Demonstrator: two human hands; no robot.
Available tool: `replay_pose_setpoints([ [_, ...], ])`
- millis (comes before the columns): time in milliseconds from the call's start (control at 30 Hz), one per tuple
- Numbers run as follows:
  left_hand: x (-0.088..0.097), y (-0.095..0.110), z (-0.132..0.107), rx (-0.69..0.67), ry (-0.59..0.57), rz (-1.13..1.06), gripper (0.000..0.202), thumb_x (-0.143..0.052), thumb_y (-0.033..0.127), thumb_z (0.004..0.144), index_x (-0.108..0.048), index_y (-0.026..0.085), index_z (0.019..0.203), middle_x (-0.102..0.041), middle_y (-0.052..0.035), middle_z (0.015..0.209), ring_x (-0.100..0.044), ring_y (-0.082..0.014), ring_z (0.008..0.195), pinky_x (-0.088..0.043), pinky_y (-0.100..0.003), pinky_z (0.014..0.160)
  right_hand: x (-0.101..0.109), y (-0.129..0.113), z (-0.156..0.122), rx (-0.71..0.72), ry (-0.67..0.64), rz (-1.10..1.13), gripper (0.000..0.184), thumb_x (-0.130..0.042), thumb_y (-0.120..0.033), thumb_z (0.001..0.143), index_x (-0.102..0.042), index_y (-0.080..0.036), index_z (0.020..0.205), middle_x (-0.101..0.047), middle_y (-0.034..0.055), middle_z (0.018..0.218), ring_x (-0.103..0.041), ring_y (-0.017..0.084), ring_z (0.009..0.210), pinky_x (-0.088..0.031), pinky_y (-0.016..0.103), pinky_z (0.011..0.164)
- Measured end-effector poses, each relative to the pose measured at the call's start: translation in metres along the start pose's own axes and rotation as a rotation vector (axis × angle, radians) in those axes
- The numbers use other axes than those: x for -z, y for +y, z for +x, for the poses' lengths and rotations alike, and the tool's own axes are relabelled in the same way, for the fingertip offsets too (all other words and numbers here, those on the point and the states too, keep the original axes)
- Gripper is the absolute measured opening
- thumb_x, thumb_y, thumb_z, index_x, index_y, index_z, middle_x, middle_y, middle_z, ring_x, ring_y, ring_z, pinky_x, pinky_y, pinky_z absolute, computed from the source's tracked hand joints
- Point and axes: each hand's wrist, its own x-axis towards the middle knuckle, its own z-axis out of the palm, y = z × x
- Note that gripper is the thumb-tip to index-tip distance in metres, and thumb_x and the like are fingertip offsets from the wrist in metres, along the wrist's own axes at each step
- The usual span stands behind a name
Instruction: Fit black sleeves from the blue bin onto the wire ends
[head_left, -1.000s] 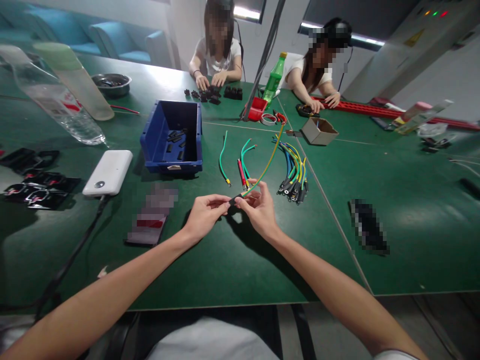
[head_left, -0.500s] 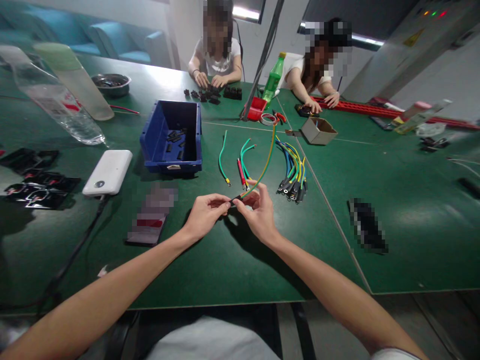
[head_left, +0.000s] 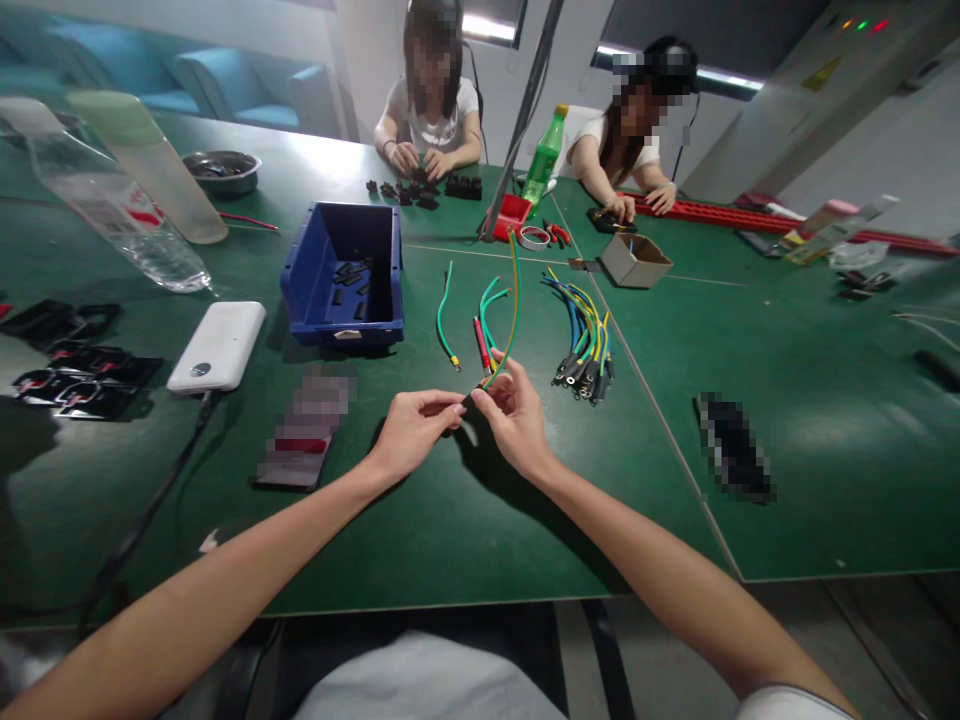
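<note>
My left hand [head_left: 409, 428] pinches a short black sleeve [head_left: 468, 402] at the near end of a green-yellow wire [head_left: 516, 305]. My right hand [head_left: 517, 420] grips the same end, its thumb against the sleeve where the wire comes out. The wire's free end curves up and away from me. Beyond my hands lie a loose green wire [head_left: 441, 318], a few green wires [head_left: 484, 305] and a thin red tool [head_left: 481, 338]. To their right rests a bundle of wires [head_left: 589, 345] with black-sleeved ring terminals. Small black pieces [head_left: 352, 272] lie inside a blue bin [head_left: 382, 334].
A phone [head_left: 300, 440], white power bank [head_left: 217, 345] with cable and tilted bottles [head_left: 112, 215] occupy the left. Another phone [head_left: 735, 450] lies right. Farther back are a small cardboard box [head_left: 636, 264], a red box [head_left: 510, 215], a green bottle [head_left: 545, 160] and two co-workers.
The wire's free end has swung left and stands more upright. Both hands keep hold of its sleeved end, almost in place.
</note>
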Motion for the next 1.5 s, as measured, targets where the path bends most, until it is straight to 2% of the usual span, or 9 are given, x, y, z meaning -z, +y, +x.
replay_pose_setpoints([
  [133,-0.001,-0.001,-0.001,-0.066,-0.037,0.039,0.027,-0.064,0.026,0.079,-0.071,0.011,0.101,-0.072,-0.0083,0.094,-0.067,-0.0156,0.075,-0.054,-0.027,0.073,0.002,0.007,0.005,-0.038,0.031,0.041,0.056,-0.062,-0.026,0.079,-0.044,-0.029,0.132,-0.055,-0.0039,0.075,-0.054,0.011,0.064,-0.046,0.025,0.061],
  [400,0.000,-0.006,-0.002,-0.192,-0.043,0.217,0.028,-0.054,0.020,0.084,-0.068,0.011,0.107,-0.070,-0.0094,0.103,-0.068,-0.0177,0.083,-0.056,-0.031,0.079,0.009,0.008,0.014,-0.060,0.055,0.018,0.061,-0.063,-0.028,0.077,-0.044,-0.028,0.134,-0.054,-0.0036,0.074,-0.053,0.011,0.062,-0.045,0.025,0.057],
  [700,0.006,-0.003,-0.004,-0.484,-0.078,0.618,0.028,-0.049,0.010,0.083,-0.070,0.015,0.101,-0.072,-0.0056,0.094,-0.067,-0.0168,0.083,-0.053,-0.031,0.084,0.034,0.014,0.034,0.033,0.197,-0.169,0.065,-0.061,-0.027,0.078,-0.038,-0.028,0.139,-0.054,-0.0034,0.075,-0.055,0.011,0.062,-0.046,0.025,0.058],
  [800,0.012,-0.004,0.000,-0.541,-0.071,0.727,0.028,-0.049,0.009,0.081,-0.070,0.015,0.099,-0.072,-0.0051,0.092,-0.066,-0.0174,0.083,-0.052,-0.032,0.083,0.045,0.014,0.040,0.061,0.259,-0.226,0.064,-0.061,-0.027,0.078,-0.039,-0.027,0.138,-0.057,-0.0017,0.078,-0.058,0.013,0.065,-0.049,0.027,0.062],
  [1033,0.019,-0.010,0.007,-0.542,-0.081,0.903,0.027,-0.046,0.013,0.084,-0.069,0.017,0.098,-0.070,-0.0061,0.094,-0.063,-0.0190,0.087,-0.050,-0.034,0.082,0.073,0.007,0.050,0.111,0.321,-0.432,0.065,-0.061,-0.028,0.077,-0.039,-0.025,0.138,-0.059,-0.0002,0.079,-0.061,0.015,0.067,-0.051,0.031,0.066],
  [1233,0.017,-0.009,0.006,-0.536,-0.092,0.921,0.027,-0.044,0.014,0.086,-0.067,0.018,0.100,-0.069,-0.0061,0.096,-0.062,-0.0199,0.090,-0.049,-0.035,0.085,0.104,-0.001,0.054,0.079,0.389,-0.580,0.065,-0.060,-0.030,0.077,-0.040,-0.022,0.138,-0.062,0.0018,0.082,-0.062,0.016,0.068,-0.051,0.033,0.071],
  [1500,0.017,-0.012,0.010,-0.568,-0.088,0.951,0.031,-0.046,0.013,0.085,-0.058,0.015,0.114,-0.063,-0.0099,0.110,-0.055,-0.0226,0.104,-0.044,-0.039,0.094,0.148,0.006,0.065,-0.017,0.387,-0.529,0.068,-0.063,-0.029,0.071,-0.044,-0.022,0.136,-0.058,-0.0014,0.079,-0.058,0.011,0.062,-0.050,0.028,0.067],
])
